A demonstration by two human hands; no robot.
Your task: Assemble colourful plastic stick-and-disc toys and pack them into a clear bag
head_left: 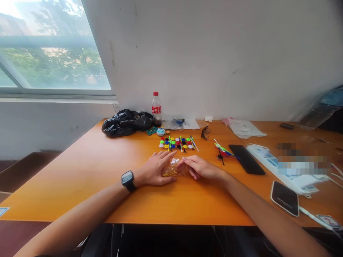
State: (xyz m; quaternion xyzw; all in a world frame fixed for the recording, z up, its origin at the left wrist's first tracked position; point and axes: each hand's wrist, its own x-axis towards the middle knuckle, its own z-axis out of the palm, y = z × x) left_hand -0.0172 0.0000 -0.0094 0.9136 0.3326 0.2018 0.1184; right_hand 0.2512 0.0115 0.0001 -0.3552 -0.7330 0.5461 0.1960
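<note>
The clear packet (171, 170), seemingly longest left to right, lies against the nearer, spread left hand (155, 169). The right hand (204, 167) curls at its right edge; pinching or not, I can't tell

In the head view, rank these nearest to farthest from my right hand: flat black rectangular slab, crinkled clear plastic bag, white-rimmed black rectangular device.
From your right hand:
1. Crinkled clear plastic bag: between both hands.
2. Flat black rectangular slab: to the hand's right.
3. White-rimmed black rectangular device: farther right, closer to you.
</note>
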